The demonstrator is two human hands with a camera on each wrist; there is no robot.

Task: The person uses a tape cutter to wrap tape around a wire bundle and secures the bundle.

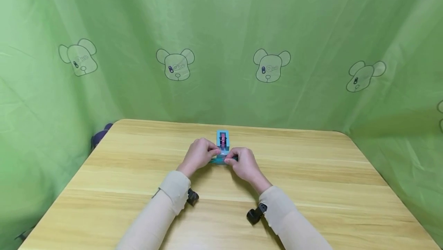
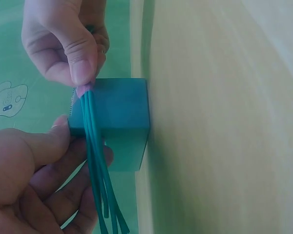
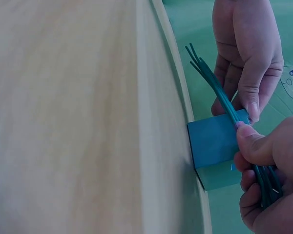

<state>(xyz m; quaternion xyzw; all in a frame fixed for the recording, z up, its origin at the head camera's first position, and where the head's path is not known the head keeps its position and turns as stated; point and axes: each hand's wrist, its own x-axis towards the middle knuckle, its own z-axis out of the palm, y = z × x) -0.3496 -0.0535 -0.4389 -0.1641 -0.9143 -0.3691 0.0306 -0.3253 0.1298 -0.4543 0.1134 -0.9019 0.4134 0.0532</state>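
A blue tape dispenser (image 1: 226, 132) with a pink roll (image 1: 223, 140) stands toward the table's far side, its near end between both hands. My left hand (image 1: 199, 154) holds that end, thumb at the toothed edge and fingers against the side in the left wrist view. My right hand (image 1: 243, 163) pinches a bundle of thin green wires (image 2: 95, 141) across the front of the dispenser. Pinkish tape (image 2: 83, 90) shows on the bundle beside the right thumb. Loose wire ends spread past the left fingers; the other ends lie inside the right palm, partly hidden.
The light wooden table (image 1: 311, 188) runs out on both sides of the hands. A green curtain (image 1: 221, 50) with printed bear heads hangs behind it and along the sides. Black wrist cameras (image 1: 192, 197) sit on both sleeves. A dark purple object (image 1: 98, 137) shows beyond the left edge.
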